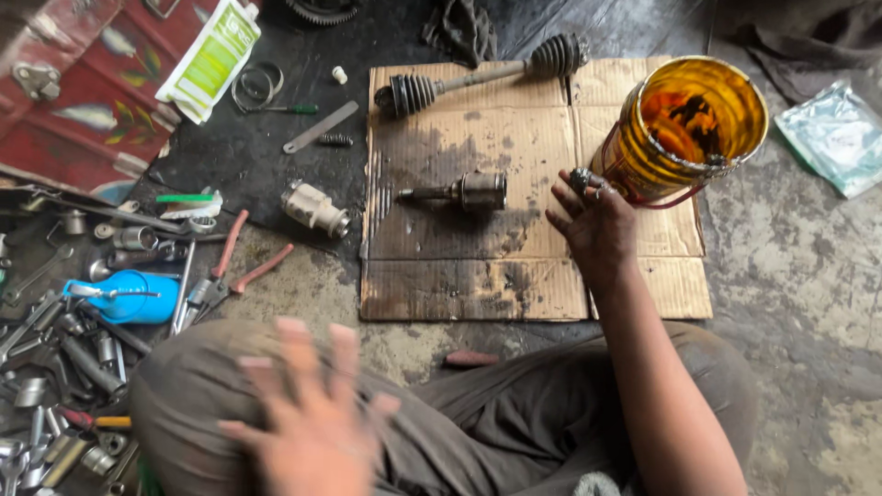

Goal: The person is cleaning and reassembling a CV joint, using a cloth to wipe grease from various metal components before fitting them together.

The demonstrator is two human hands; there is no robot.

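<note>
A rough concrete floor (808, 276), stained and patchy, is seen under flat daylight. A flattened, grease-darkened cardboard sheet (478, 276) is laid at its middle. Left of the cardboard the floor is blackened with oil, and loose tools and sockets (64, 349) are scattered there. Beyond them, at the upper left, a red painted metal box (83, 83) is set. A dark rag (459, 28) is dropped just above the cardboard.
</note>
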